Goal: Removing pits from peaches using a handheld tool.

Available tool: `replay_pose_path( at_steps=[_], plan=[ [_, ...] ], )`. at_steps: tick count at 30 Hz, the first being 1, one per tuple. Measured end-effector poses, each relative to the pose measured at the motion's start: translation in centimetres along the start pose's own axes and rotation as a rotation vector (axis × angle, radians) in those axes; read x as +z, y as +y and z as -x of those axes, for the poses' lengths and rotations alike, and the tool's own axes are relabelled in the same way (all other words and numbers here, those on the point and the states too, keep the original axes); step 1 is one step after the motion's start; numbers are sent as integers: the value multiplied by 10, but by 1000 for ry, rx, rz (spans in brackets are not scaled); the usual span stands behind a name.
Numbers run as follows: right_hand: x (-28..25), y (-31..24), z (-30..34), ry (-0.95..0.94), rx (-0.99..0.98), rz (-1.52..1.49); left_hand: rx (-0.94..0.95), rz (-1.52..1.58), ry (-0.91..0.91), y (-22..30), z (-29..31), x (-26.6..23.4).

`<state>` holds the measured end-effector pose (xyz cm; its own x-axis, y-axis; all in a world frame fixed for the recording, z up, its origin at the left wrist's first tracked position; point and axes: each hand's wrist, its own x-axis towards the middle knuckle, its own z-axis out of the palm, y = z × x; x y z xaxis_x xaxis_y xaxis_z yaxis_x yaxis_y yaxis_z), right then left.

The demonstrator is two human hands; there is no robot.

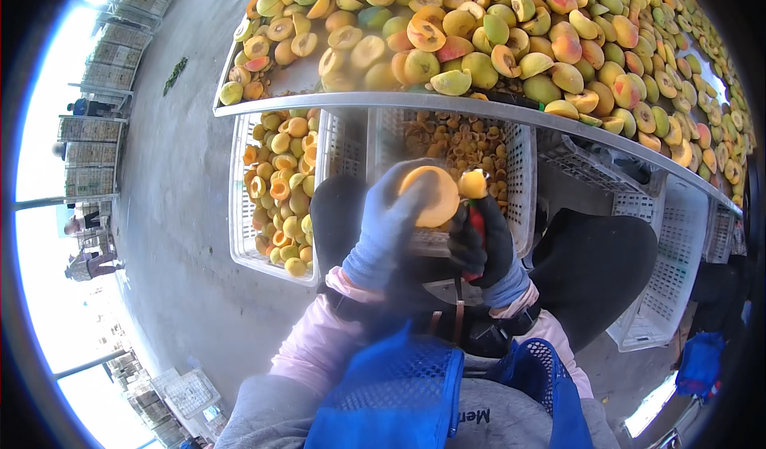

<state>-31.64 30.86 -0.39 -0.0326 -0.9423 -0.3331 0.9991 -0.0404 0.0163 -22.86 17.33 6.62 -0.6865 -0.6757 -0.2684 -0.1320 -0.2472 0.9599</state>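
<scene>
My left hand (381, 224), in a blue-grey glove, grips a peach half (437, 211) with its pale orange cut face showing. In my right hand (496, 245), dark-gloved, is a red-handled pitting tool (477, 224); the hand hides most of it. A small orange piece of fruit (472, 183) sits at the tool's upper end, close beside the peach half. Whether the two touch I cannot tell. Both hands are over a white crate (523, 181) holding brown-orange pits and scraps. Left of it stands another white crate (239, 233) with peach halves.
A metal-edged table (383, 100) heaped with peach halves (479, 70) spans the far side. At the right, a white crate (666, 265) leans tilted on the floor. Stacked crates (112, 62) line the far left, where people (92, 265) are visible. My knees flank the pit crate.
</scene>
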Motion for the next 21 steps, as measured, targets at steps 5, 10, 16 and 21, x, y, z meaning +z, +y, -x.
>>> replay_pose_path(
  at_steps=[5,10,16,21],
  plan=[
    [24,5,23,34,-68,118,379,-294,36,-4,14,-12],
    [22,24,16,269,-511,1261,24,-26,20,-17,12,5],
    [39,26,27,310,-527,1562,277,-262,50,-21,15,13],
    [35,29,29,294,-812,1711,263,-180,87,-16,18,19]
  ],
)
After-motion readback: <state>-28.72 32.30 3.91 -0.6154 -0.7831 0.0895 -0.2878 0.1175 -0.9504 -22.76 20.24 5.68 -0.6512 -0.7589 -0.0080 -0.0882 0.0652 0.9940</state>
